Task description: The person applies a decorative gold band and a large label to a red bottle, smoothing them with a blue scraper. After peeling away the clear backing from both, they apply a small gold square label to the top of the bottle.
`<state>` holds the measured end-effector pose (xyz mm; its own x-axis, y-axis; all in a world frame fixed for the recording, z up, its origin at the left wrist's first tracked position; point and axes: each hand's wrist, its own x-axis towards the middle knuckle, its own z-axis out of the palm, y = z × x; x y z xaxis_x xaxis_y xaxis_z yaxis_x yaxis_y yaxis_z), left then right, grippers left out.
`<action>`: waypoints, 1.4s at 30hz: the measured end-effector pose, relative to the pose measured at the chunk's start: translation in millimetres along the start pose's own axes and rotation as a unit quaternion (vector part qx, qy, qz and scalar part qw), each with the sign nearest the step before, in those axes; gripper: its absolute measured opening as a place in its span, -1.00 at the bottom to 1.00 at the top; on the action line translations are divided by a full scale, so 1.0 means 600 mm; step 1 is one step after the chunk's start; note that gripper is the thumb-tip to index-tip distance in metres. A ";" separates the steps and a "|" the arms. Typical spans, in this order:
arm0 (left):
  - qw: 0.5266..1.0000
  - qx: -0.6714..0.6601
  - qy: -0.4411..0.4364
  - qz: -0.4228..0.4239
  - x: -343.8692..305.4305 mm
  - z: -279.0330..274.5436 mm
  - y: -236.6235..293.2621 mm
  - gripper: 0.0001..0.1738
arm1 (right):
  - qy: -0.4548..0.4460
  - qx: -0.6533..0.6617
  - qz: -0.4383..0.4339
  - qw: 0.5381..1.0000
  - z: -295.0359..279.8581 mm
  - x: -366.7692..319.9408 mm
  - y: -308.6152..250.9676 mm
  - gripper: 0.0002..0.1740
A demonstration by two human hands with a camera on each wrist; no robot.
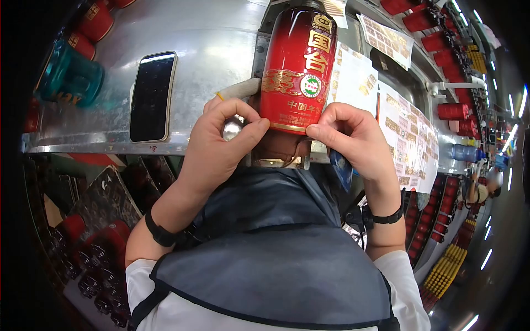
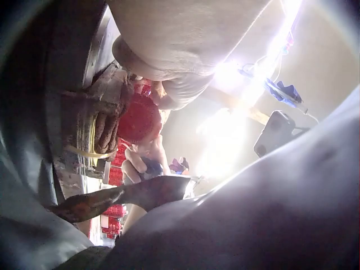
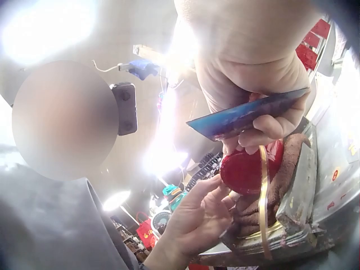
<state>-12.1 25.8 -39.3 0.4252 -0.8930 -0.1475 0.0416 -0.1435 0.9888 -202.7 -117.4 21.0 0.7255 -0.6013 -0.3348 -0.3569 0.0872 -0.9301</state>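
A red bottle point(image 1: 295, 71) with gold lettering and a round green-and-white emblem lies on its side, base toward me. A narrow gold strip point(image 3: 264, 197) crosses its base in the right wrist view, and gold edging shows between my thumbs in the head view. My left hand point(image 1: 223, 138) pinches at the base's left edge; one finger wears a grey cloth cover point(image 1: 243, 89) with a yellow band. At the right edge my right hand point(image 1: 361, 138) pinches with thumb and forefinger, its other fingers curled round a blue card point(image 3: 242, 118). Brown cloth point(image 3: 289, 169) pads the cradle beneath.
A phone point(image 1: 153, 96) and a teal jug point(image 1: 70, 77) stand left on the metal table point(image 1: 210, 44). Printed label sheets point(image 1: 414, 138) lie right. Under the table edge at left are several dark-capped red bottles point(image 1: 102, 254). Farther right, a person point(image 1: 483, 190) is visible.
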 end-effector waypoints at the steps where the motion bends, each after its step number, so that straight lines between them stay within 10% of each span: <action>1: 1.000 0.000 0.002 -0.001 0.000 -0.001 -0.001 -0.85 | -0.003 0.007 0.002 1.000 0.002 -0.001 -0.005 -0.81; 22: 0.999 -0.023 0.009 0.023 0.011 -0.007 -0.035 -0.83 | 0.003 -0.024 0.008 1.000 0.001 -0.001 -0.006 -0.81; 28: 0.935 0.245 0.053 0.249 0.011 0.001 -0.024 -0.04 | 0.010 -0.020 0.012 1.000 0.002 -0.006 -0.005 -0.81; 42: 0.920 0.234 0.079 0.303 0.019 0.014 -0.005 -0.04 | -0.029 0.086 0.056 0.994 -0.028 0.014 0.048 -0.87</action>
<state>-15.0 12.3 -44.0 0.3699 -0.8013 0.4703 -0.6250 0.1599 0.7641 -216.9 -133.2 -5.7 0.7209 -0.5345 -0.4412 -0.3347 0.2890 -0.8969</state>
